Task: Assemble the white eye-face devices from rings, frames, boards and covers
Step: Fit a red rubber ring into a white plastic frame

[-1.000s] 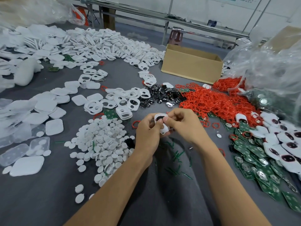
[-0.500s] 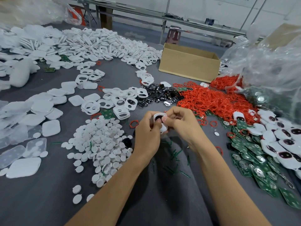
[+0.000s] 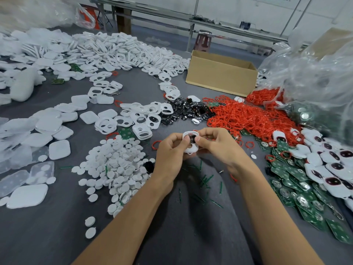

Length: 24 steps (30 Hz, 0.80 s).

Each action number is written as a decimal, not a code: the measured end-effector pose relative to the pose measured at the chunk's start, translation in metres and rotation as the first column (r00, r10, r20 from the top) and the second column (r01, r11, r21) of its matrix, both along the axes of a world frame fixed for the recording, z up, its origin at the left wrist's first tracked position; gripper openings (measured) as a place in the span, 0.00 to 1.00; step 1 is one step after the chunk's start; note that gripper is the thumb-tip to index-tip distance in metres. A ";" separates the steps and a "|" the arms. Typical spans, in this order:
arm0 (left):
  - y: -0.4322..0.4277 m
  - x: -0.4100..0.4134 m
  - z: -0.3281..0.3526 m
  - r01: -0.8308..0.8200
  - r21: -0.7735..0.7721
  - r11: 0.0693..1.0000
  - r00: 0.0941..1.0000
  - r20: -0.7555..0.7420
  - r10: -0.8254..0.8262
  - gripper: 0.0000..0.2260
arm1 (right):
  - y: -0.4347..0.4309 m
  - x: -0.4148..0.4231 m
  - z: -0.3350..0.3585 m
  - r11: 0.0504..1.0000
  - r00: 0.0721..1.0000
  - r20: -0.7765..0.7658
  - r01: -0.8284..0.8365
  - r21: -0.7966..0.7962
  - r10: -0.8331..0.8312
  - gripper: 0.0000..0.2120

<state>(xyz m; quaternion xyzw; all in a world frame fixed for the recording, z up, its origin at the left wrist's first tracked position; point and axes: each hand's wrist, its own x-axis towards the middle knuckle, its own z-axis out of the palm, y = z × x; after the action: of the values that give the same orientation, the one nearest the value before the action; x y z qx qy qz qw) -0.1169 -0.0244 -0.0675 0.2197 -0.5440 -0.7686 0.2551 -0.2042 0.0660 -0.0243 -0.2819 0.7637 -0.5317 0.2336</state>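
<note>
At centre, the left hand [image 3: 170, 150] and right hand [image 3: 217, 145] pinch one white frame [image 3: 191, 149] between them, both thumbs pressing on its dark insert [image 3: 191, 139]. From there, a heap of red rings [image 3: 252, 119] lies at two o'clock and green boards [image 3: 298, 190] at four. White discs [image 3: 118, 165] lie at eight o'clock, square covers [image 3: 59, 149] at nine, and a cardboard box [image 3: 219, 77] at one.

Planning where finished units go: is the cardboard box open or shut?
Open. The cardboard box has no flaps across its top, and its inner wall shows. Its floor is hidden, so I cannot tell what it holds.
</note>
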 end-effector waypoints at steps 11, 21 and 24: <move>0.001 0.000 -0.002 -0.121 -0.130 0.984 0.992 0.028 0.126 0.05 | -0.004 -0.001 -0.005 0.997 0.985 -0.171 0.011 0.076 0.002 0.04; 0.000 0.002 0.001 -0.106 -0.096 0.990 0.993 0.034 0.110 0.04 | -0.001 0.000 -0.005 0.995 0.994 0.061 -0.089 -0.036 0.091 0.05; 0.001 0.002 0.001 -0.117 -0.056 0.992 0.993 0.020 0.118 0.04 | -0.004 -0.001 -0.005 0.998 0.997 0.051 -0.053 -0.016 0.054 0.05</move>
<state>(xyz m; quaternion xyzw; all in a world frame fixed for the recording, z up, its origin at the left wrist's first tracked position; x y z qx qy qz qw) -0.1147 -0.0234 -0.0661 0.2532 -0.5541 -0.7344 0.2993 -0.2047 0.0625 -0.0295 -0.2899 0.7458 -0.5380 0.2653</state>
